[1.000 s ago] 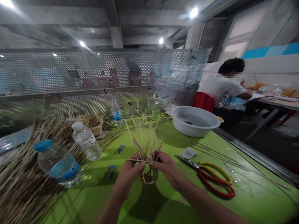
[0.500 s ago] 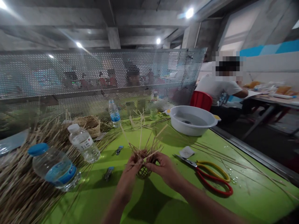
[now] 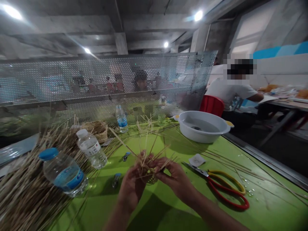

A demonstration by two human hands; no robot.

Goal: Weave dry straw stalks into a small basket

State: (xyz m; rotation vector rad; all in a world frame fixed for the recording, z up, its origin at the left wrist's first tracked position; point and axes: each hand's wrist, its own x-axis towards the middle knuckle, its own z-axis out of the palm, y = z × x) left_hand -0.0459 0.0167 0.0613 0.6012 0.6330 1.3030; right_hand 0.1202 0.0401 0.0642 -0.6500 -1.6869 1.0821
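Note:
A small woven basket (image 3: 151, 178) of straw strips, with loose ends sticking up and outward, is held above the green table (image 3: 108, 205). My left hand (image 3: 133, 183) is closed round its left side. On the right, my right hand (image 3: 172, 175) pinches the basket's edge and some strips between thumb and fingers; a small dark thing by these fingertips is too blurred to name. Scissors (image 3: 223, 187) with red and yellow handles lie to the right of my right hand. Two small clips (image 3: 115, 180) lie to the left of my left hand.
Bottles (image 3: 64, 175) and a heap of straw (image 3: 26, 195) fill the left side. A white basin (image 3: 204, 136) of water stands at the back right, near loose strips. Behind the table rises a perforated metal screen (image 3: 91, 77). A person (image 3: 223, 91) sits beyond on the right.
The view has shifted slightly, so the table items sit further right. The basket has turned and tilted in my hands, and my left hand shows more of its palm side.

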